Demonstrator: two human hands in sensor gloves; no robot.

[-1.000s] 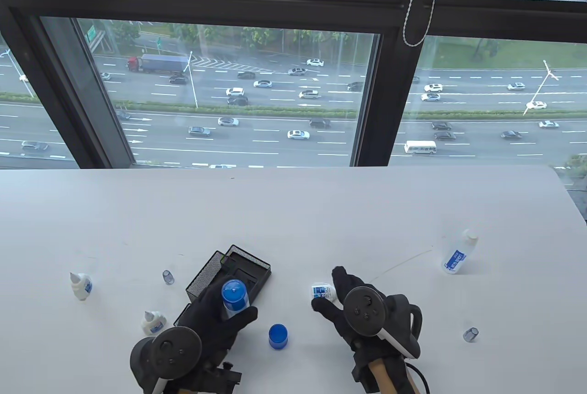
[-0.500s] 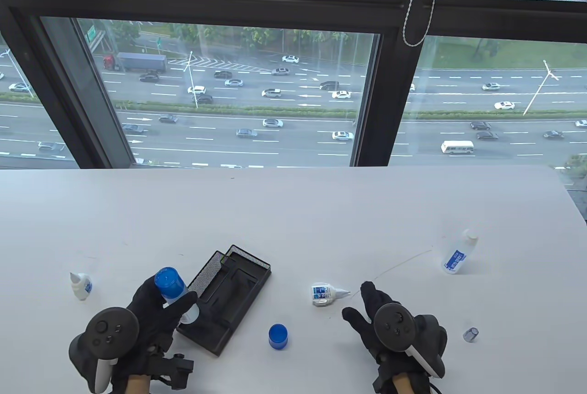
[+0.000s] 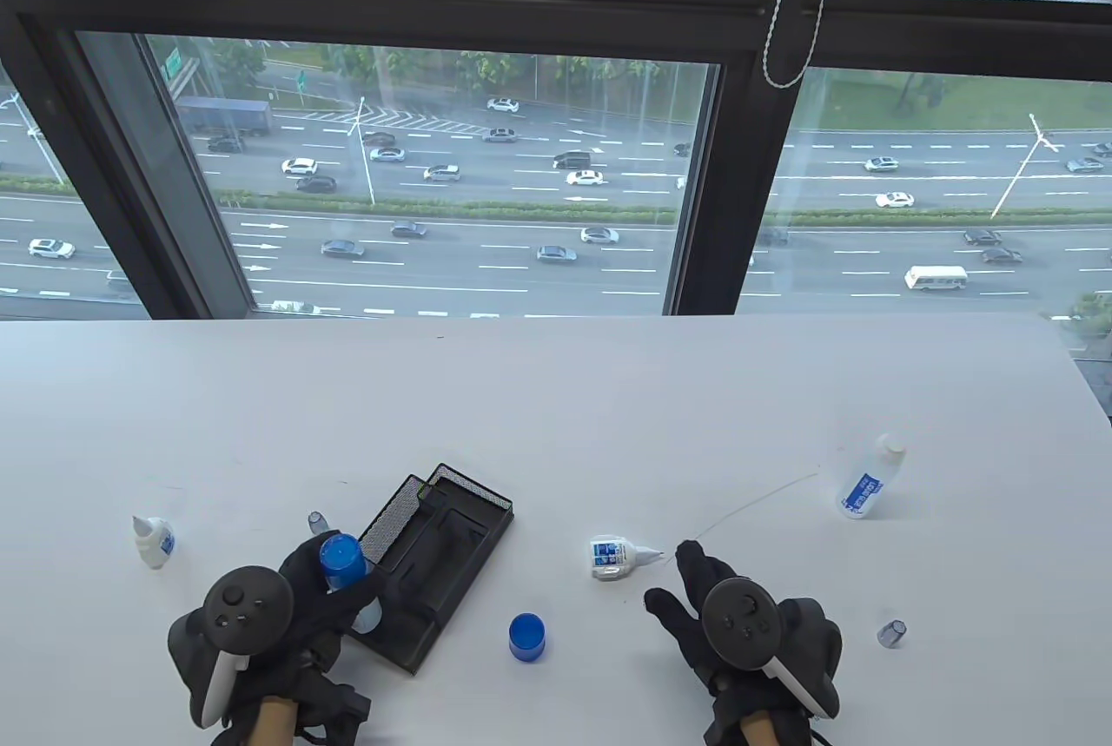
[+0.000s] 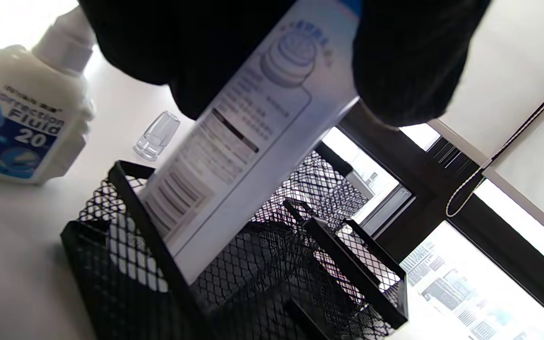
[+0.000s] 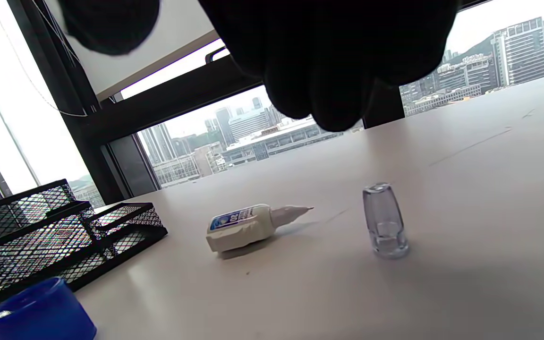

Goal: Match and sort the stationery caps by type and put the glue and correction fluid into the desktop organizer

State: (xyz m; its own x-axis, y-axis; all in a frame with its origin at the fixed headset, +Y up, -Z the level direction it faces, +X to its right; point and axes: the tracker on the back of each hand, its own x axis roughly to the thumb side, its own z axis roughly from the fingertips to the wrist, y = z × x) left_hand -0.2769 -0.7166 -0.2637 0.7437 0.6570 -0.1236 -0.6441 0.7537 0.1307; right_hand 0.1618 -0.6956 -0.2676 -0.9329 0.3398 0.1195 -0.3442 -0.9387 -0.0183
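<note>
Glue bottle point(image 3: 346, 570) gripped upright, left hand point(image 3: 300, 607); right point(image 3: 708, 607) relaxed.

We get the table view from high above the near edge facing the window, the tilted left wrist view close over the mesh organizer point(image 4: 262, 264), the right wrist view low along the table point(image 5: 442, 198), both wrists sharing that organizer.

Black sensor gloves, left hand point(image 3: 326, 607), right hand point(image 3: 695, 616) — round dark trackers, white-edged straps
</note>
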